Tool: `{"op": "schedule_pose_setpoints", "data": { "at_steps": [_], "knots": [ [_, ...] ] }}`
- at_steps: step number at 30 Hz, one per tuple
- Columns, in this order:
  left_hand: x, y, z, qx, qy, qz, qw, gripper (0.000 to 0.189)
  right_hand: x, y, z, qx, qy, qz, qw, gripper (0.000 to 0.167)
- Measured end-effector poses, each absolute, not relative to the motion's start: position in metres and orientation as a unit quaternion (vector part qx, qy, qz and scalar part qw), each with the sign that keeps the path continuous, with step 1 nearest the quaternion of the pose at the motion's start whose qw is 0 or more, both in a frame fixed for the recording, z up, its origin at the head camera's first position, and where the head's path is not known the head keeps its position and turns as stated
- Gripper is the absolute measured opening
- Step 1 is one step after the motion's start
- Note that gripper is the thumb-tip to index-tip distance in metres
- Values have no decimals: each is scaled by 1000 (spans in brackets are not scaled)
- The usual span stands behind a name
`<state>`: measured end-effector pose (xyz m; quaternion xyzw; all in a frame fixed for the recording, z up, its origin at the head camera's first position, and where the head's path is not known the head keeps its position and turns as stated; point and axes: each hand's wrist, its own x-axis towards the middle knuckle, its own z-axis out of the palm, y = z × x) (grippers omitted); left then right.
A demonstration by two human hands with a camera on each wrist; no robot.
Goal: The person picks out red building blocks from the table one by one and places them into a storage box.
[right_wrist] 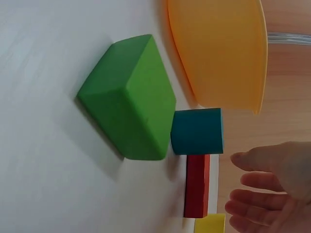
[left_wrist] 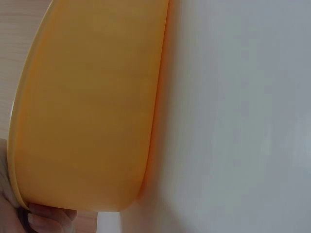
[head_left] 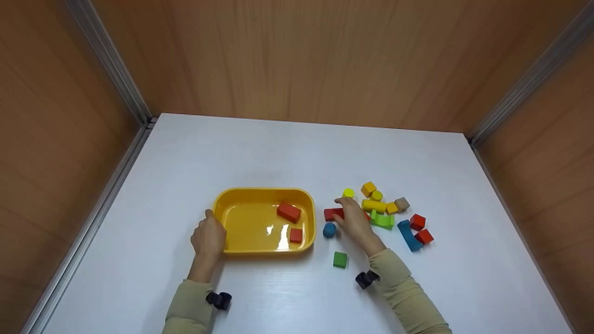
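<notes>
A yellow tray [head_left: 246, 227] stands on the white table, with a larger red block [head_left: 288, 212] and a smaller red block [head_left: 295, 235] inside. My left hand [head_left: 208, 235] grips its left rim; in the left wrist view fingertips [left_wrist: 46, 221] show at the rim's corner. Right of the tray, my right hand [head_left: 356, 223] hovers over a red block [head_left: 330, 214], partly covering it. Its fingers are extended and hold nothing in the right wrist view. Close by lie a blue cylinder [head_left: 329, 230] and a green block [head_left: 340, 260].
Beyond the right hand lie several yellow pieces, such as a yellow cylinder [head_left: 374, 206], plus a light green arch [head_left: 382, 220] and a plain wooden cube [head_left: 402, 204]. Farther right are a blue curved block [head_left: 409, 235] and two red cubes [head_left: 417, 221]. Wooden panels [head_left: 297, 60] enclose the table.
</notes>
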<state>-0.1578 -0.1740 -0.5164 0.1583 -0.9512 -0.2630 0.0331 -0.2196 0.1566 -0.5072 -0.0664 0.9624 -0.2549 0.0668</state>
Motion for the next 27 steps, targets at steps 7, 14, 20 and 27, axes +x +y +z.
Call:
{"op": "schedule_pose_setpoints", "data": {
  "at_steps": [7,14,20,27],
  "knots": [
    [-158,-175,-516,163,-951,-260,22,23,-222,160,-511,-52,959,-252,118,51],
    [-158,-175,-516,170,-950,-262,4,26,-224,162,-516,-70,959,-238,136,54],
    [-158,-175,-516,163,-950,-265,23,22,-224,164,-521,-102,960,-226,130,52],
    [-157,-174,-516,153,-950,-271,33,18,-228,165,-526,-138,964,-205,99,43]
  ]
}}
